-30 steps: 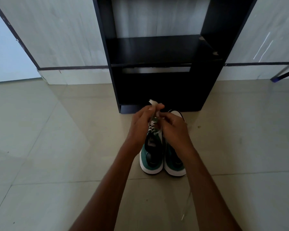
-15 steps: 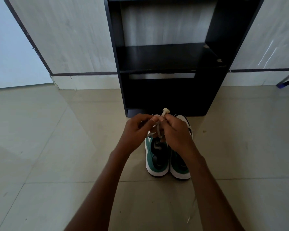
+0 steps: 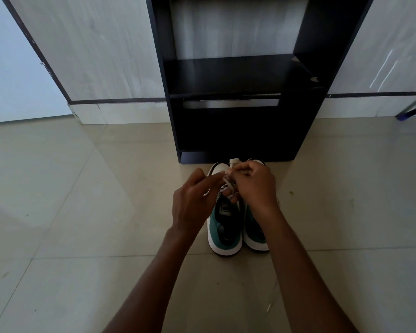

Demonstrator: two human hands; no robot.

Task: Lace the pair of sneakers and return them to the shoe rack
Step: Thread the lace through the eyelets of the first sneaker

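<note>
Two green sneakers with white soles sit side by side on the tiled floor [image 3: 82,212], toes pointing at the black shoe rack [image 3: 238,75] and heels toward the person. The left sneaker [image 3: 222,233] and the right sneaker [image 3: 256,234] are touching or almost touching, and they are just in front of the bottom of the rack, not on it. Both hands are held over the front part of the left sneaker. The left hand [image 3: 192,200] has its grip closed, with the thumb and a finger pinching a piece of the white lace [image 3: 227,185]. The right hand [image 3: 255,186] also has a closed grip, with its fingers curled around the lace, and one lace end [image 3: 233,161] sticks up above it. The two hands are close together, nearly touching. The rack has a dark shelf in the middle and an open space under it.
</note>
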